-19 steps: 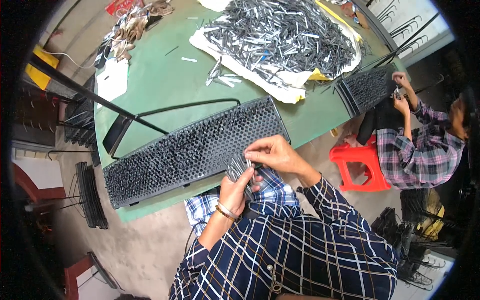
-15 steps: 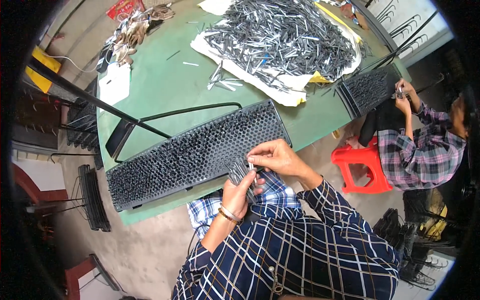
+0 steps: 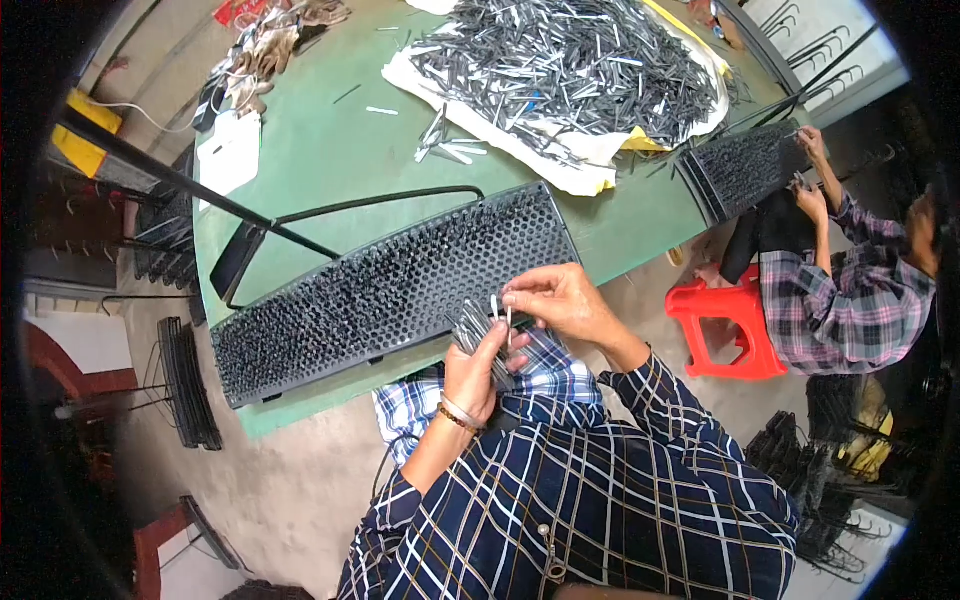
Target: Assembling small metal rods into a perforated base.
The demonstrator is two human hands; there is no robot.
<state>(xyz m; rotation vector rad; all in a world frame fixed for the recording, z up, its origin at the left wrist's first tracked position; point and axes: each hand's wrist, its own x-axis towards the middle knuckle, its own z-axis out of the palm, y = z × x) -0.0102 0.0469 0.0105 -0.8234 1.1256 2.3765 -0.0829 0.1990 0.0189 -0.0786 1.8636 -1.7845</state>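
Two bare hands meet just in front of the right half of a long black tray (image 3: 500, 245), which slants across a smooth green table (image 3: 320, 140). The left hand (image 3: 468, 378) is closed around a bunch of thin strips (image 3: 468, 335), their ends fanned toward the tray. The right hand (image 3: 572, 305) seems to pinch one pale strip (image 3: 509, 322) between thumb and forefinger, above the bunch.

The step in hand looks like parting single strips from the bunch. The next move would call for a light, exact fingertip pinch, with the left hand firm enough that the others do not slip.

The tray is stiff and narrow, its face a honeycomb of round holes: rough with dark, bristling stubs toward its left, more open toward its right. The strips are slim, flat and straight, grey to silvery, metallic-looking. Beyond the tray, a great tangled heap (image 3: 570, 80) of similar strips lies on a crumpled white sack (image 3: 400, 75).
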